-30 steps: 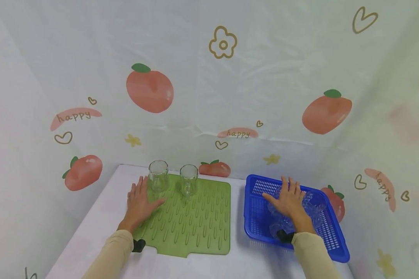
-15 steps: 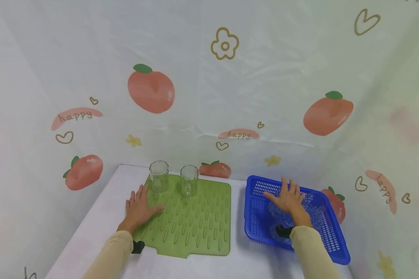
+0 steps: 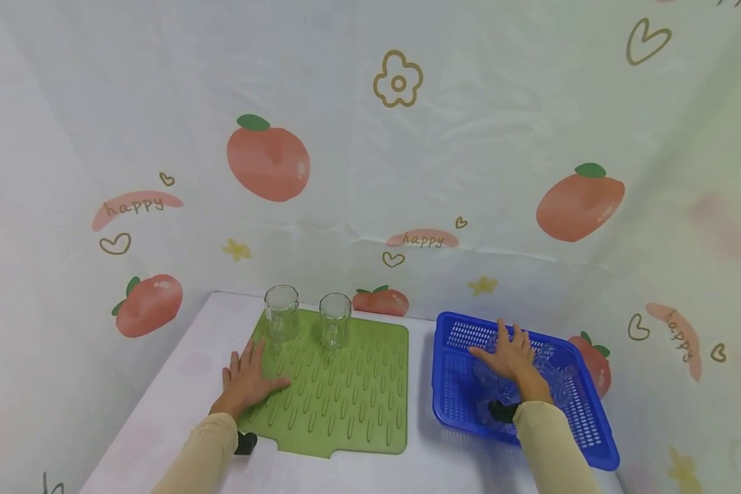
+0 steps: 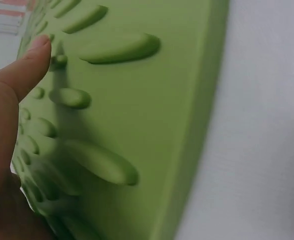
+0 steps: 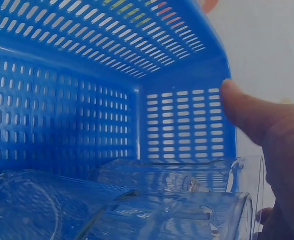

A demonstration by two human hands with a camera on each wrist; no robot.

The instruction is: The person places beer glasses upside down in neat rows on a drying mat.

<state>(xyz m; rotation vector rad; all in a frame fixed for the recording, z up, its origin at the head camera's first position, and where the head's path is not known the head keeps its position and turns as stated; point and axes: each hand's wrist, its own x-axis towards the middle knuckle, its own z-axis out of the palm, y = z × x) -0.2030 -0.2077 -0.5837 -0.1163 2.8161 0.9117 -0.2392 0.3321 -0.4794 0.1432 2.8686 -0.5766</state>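
Observation:
My left hand (image 3: 247, 377), fingers spread and thumb out, is over the left edge of the green drying mat (image 3: 352, 418); it holds nothing. In the left wrist view its thumb (image 4: 34, 62) shows against the mat's raised ridges. Two clear glass mugs (image 3: 282, 315) (image 3: 335, 321) stand side by side at the mat's back left, beyond that hand. My right hand (image 3: 511, 358), fingers spread, is over the blue plastic basket (image 3: 441, 363). Below it several clear glasses (image 5: 187, 215) lie on their sides in the basket, partly hidden by the hand in the head view.
A white cloth-covered table (image 3: 420, 473) carries the mat and basket, with a narrow strip of cloth between them. A white curtain (image 3: 358, 171) printed with fruit stands close behind and at both sides. The basket's slotted walls (image 5: 182, 125) rise around the glasses.
My left hand has drawn back a little toward me, away from the mugs. My right hand has lowered slightly over the basket. The mugs and mat have stayed in place.

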